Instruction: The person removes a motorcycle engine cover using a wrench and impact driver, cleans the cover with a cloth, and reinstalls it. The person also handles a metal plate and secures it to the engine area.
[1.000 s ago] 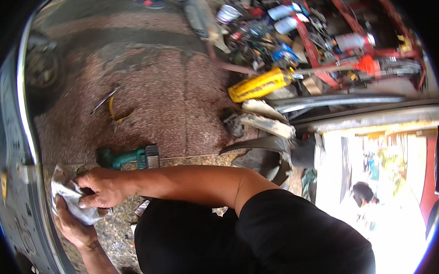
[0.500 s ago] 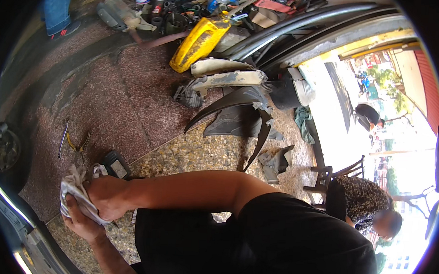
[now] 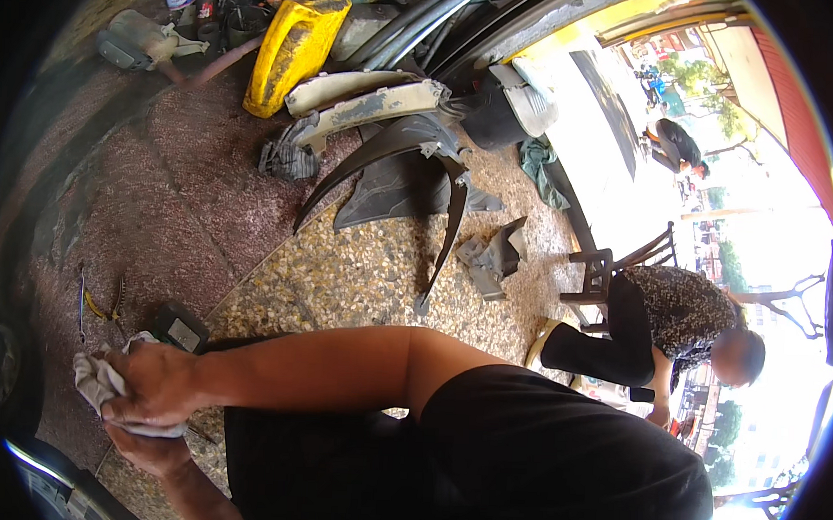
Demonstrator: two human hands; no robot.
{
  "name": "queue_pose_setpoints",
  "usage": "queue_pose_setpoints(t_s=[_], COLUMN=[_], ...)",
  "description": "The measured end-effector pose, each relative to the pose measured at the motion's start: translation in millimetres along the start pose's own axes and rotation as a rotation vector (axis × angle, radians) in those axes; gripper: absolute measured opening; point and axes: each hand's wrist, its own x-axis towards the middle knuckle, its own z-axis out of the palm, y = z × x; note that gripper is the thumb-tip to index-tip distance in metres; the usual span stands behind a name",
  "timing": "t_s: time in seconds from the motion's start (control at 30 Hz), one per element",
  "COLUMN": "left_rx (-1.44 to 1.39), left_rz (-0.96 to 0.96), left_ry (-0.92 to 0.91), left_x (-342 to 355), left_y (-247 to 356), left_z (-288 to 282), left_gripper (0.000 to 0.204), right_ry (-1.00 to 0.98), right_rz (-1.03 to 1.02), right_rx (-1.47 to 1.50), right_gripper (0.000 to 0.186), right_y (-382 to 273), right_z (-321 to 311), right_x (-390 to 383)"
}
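A crumpled whitish cloth (image 3: 100,381) is bunched between both my hands at the lower left. My right hand (image 3: 165,379), its arm crossing in a black sleeve, is closed on the cloth from above. Just below it, my left hand (image 3: 148,448) grips the cloth's lower side, its fingers partly hidden. Close beyond my right hand lies a dark, flat bottle-like container (image 3: 181,327) with a pale label. Pliers with yellow handles (image 3: 109,312) and a slim metal hand tool (image 3: 82,309) rest on the reddish floor nearby.
A stained yellow jerrycan (image 3: 295,50) stands near worn cream panels (image 3: 372,109) and dark curved plastic panels (image 3: 392,189). A muffler-like part (image 3: 133,41) lies farther left. Toward the right, a person (image 3: 679,313) sits on a wooden chair (image 3: 588,277); another person (image 3: 677,146) is outside.
The view has shifted, so the floor items appear farther left. My right hand now covers more of the cloth, with my left hand lower beneath it. More of the seated person's legs show.
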Motion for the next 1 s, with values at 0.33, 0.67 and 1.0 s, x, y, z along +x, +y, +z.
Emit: queue_pose_setpoints(t_s=[0.33, 0.67, 1.0], left_rx=[0.642, 0.442, 0.448], left_rz=[0.565, -0.222, -0.273], left_ry=[-0.312, -0.014, -0.062], left_x=[34, -2, -5], left_y=[-57, -58, -63], left_z=[-85, -77, -94], left_gripper=[0.044, 0.064, 0.057], right_ry=[0.587, 0.891, 0.730], right_rz=[0.505, 1.496, 1.515], right_rx=[-0.379, -0.320, -0.419], right_gripper=[0.020, 0.077, 0.042], right_y=[182, 334, 320], right_z=[-84, -122, -92], right_x=[-197, -454, -447])
